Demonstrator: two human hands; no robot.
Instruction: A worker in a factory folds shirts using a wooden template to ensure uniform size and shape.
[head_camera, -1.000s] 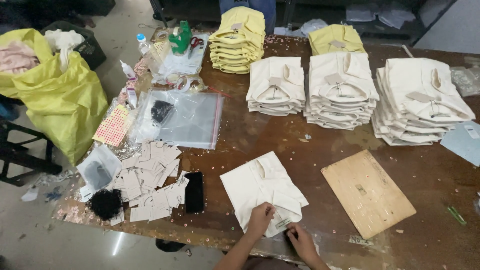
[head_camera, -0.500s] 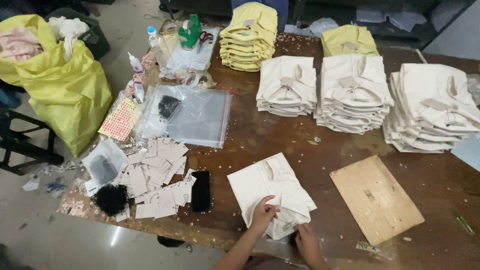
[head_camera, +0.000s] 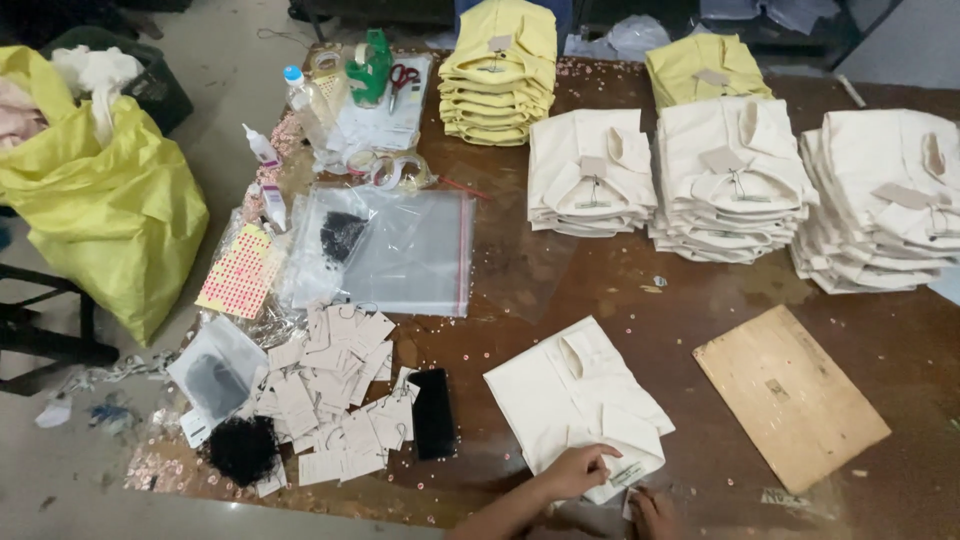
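Down at the near edge of the dark brown wooden table (head_camera: 600, 290), seen from the head camera, a folded cream cotton shirt (head_camera: 570, 400) lies collar-up, its bottom corner toward the person. The left hand (head_camera: 580, 470) rests on that lower edge with fingers curled loosely over the cloth, pressing it rather than gripping; beside its fingertips sits a small pale paper tag (head_camera: 627, 474). The right hand (head_camera: 650, 515) is only partly in frame at the bottom, touching the shirt's corner just beside the tag; how far it is open cannot be told.

Left of the shirt lie a flat black rectangular pouch (head_camera: 433, 412) and a scattered heap of beige card hang tags (head_camera: 335, 390), with a tuft of black string loops (head_camera: 240, 450) beyond. To the right is a plain brown cardboard sheet (head_camera: 790, 395). Farther back stand stacks of folded cream shirts (head_camera: 725, 180) and folded yellow shirts (head_camera: 497, 70), a clear plastic bag (head_camera: 400, 250), and, off the table, a yellow sack (head_camera: 100, 210).
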